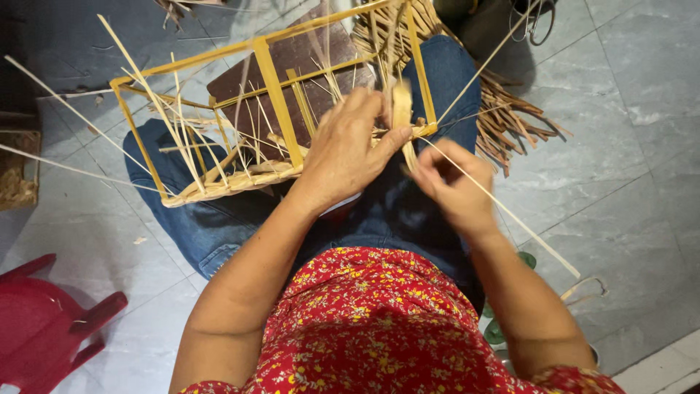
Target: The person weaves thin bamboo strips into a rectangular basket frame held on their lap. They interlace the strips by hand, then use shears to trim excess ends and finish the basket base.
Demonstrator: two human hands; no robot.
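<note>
**Frame braced on the lap, strip pulled across its corner**

The bamboo frame [270, 109] lies across the person's knees, its long side running out to the left of both hands, so the lap carries its weight and both hands are free to work on one corner.

The left hand [346, 157] lies palm down on the near edge of the frame, fingers spread and curled over the rail, thumb reaching toward the right. It looks to be pinning the frame and the woven band there so that nothing slips; it is clamped on the rail rather than loose.

Just to the right of it, almost touching the thumb, the right hand [452, 186] is closed in a pinch around a thin strip [503, 211]. The strip runs from the frame's corner through the fingers and on past the wrist, down and to the right. The hand is blurred, so the exact finger grip is hard to tell.

Between the two hands a wider flat slat [402, 109] stands upright at the corner.

Loose thin strips fan up from the woven edge [219, 186], left of the left hand. Beyond the hands, a heap of dry strips [510, 117] lies on the tiled floor [627, 168]. A red plastic stool [44, 321] stands well off to the left.
</note>
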